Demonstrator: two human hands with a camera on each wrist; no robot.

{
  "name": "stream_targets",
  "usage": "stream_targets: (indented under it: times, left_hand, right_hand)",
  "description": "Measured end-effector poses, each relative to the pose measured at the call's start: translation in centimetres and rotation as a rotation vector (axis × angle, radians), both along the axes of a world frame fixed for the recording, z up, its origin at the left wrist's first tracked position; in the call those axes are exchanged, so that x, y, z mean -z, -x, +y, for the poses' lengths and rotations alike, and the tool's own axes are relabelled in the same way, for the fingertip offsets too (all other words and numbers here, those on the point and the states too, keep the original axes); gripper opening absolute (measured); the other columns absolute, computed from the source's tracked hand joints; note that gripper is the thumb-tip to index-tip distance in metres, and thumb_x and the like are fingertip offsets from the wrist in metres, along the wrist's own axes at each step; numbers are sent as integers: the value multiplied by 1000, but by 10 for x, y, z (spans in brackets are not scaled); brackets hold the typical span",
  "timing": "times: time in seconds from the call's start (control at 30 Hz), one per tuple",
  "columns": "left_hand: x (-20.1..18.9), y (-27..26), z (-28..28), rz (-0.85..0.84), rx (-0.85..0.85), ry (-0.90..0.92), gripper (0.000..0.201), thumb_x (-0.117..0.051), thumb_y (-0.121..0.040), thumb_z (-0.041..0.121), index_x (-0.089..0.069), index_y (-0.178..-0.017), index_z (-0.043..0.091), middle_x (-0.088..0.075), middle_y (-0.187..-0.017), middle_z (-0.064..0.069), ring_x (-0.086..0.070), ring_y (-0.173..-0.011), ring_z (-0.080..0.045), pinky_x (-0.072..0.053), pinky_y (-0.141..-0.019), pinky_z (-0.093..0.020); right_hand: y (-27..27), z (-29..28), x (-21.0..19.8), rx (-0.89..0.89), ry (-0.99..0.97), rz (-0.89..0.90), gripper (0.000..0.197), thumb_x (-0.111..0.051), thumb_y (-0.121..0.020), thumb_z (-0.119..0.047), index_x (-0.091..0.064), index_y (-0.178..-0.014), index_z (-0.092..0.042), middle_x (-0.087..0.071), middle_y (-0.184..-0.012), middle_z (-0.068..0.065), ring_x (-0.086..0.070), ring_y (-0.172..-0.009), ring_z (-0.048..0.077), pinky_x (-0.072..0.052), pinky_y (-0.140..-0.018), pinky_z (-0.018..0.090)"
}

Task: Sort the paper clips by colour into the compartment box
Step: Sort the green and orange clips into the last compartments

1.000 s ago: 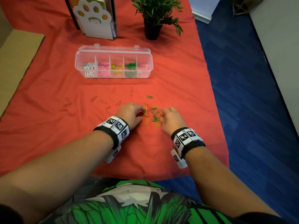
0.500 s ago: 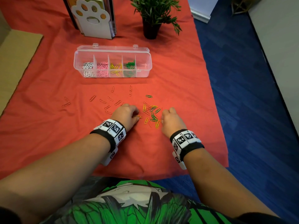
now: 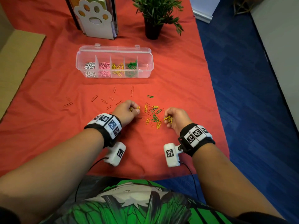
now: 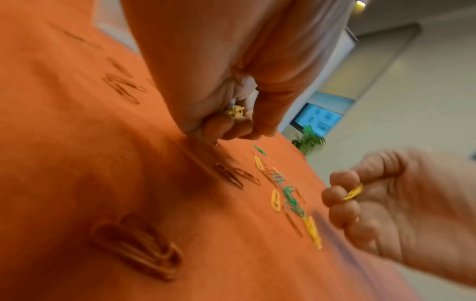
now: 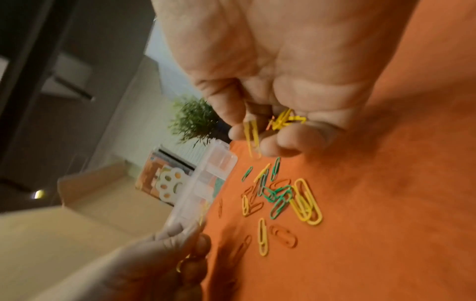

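A heap of yellow and green paper clips [image 3: 153, 114] [image 5: 283, 199] [image 4: 285, 193] lies on the red cloth between my hands. Orange clips [image 3: 111, 98] are scattered to its left. My left hand [image 3: 127, 110] [image 4: 231, 114] is curled round a few yellow clips [image 4: 235, 111], low over the cloth. My right hand [image 3: 173, 118] [image 5: 270, 126], palm turned left and lifted a little, holds a bunch of yellow clips [image 3: 168, 119] [image 5: 283, 120] and pinches one more [image 5: 252, 136]. Farther back stands the clear compartment box [image 3: 145, 51], lid open, with white, pink, yellow and green clips in separate cells.
Behind the box stand a paw-print book holder [image 3: 95, 18] and a potted plant [image 3: 153, 15]. The cloth's right edge [image 3: 216, 97] drops to blue floor. A beige board [image 3: 14, 59] lies at the left.
Both hands have drawn back from the heap and lifted. The right hand has rolled palm-left, showing yellow clips in its fingers; the left hand now shows a yellow clip too.
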State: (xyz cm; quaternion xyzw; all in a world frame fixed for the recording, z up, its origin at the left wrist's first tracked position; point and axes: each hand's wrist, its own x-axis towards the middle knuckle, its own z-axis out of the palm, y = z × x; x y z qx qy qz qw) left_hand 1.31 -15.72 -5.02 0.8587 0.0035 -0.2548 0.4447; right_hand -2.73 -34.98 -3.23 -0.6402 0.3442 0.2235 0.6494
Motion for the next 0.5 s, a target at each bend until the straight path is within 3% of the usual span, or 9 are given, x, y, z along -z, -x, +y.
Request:
stream_targets:
  times: [0.07, 0.13, 0.23, 0.27, 0.33, 0.37, 0.4, 0.5]
  left_hand:
    - [-3, -1, -2, 177, -126, 188, 20, -51, -88, 6, -54, -79, 24, -45, -63, 3, -41, -51, -11, -36, -52, -21]
    - [-9, 1, -6, 341, -244, 313, 27, -42, -85, -1, -53, -75, 21, -41, -60, 0, -39, -38, -5, -32, -38, -14]
    - [-20, 6, -12, 526, -363, 451, 25, -33, -84, 2, -48, -69, 16, -41, -62, -1, -43, -36, -6, -37, -37, -12]
    - [-21, 7, -14, 571, -391, 487, 25, -32, -84, 4, -47, -68, 15, -41, -62, -1, -44, -37, -7, -39, -38, -12]
    - [-21, 10, -19, 605, -397, 493, 24, -34, -86, 6, -48, -68, 16, -42, -62, -1, -44, -41, -9, -39, -38, -13]
    - [-18, 12, -22, 565, -353, 433, 23, -39, -87, 8, -50, -69, 17, -42, -61, 0, -42, -44, -11, -38, -39, -13]
    - [-14, 14, -25, 472, -275, 328, 20, -45, -87, 12, -52, -70, 18, -44, -59, 0, -42, -47, -13, -36, -41, -15]
    - [-4, 17, -31, 61, 18, -54, 9, -64, -81, 24, -63, -74, 18, -53, -59, 5, -48, -58, -16, -37, -56, -23]
  right_hand:
    - [5, -1, -1, 54, -108, 26, 26, -35, -86, -11, -44, -63, -15, -37, -52, -2, -37, -47, 14, -26, -42, 17]
    - [8, 2, 3, 13, -38, 45, 21, -42, -86, -11, -45, -67, -18, -32, -51, -3, -35, -44, 11, -24, -40, 15]
    - [7, 3, 11, -202, 224, 63, 20, -51, -86, -13, -46, -68, -19, -35, -57, -2, -32, -45, 11, -23, -38, 16]
    - [7, 4, 12, -333, 382, 52, 20, -52, -86, -17, -45, -67, -19, -41, -60, -2, -38, -49, 13, -28, -42, 19]
    - [12, 6, 14, -531, 677, -2, 14, -54, -85, -25, -49, -73, -19, -58, -78, 4, -54, -72, 19, -42, -65, 25]
    - [15, 9, 13, -584, 771, -26, 13, -55, -85, -29, -53, -83, -16, -62, -92, 9, -58, -87, 22, -45, -76, 28]
    - [19, 13, 14, -621, 842, -53, 23, -57, -84, -32, -54, -95, -12, -62, -104, 12, -59, -99, 26, -46, -85, 31]
    - [28, 23, 17, -712, 967, -95, 41, -58, -84, -29, -44, -116, -7, -50, -122, 17, -54, -113, 35, -45, -93, 39]
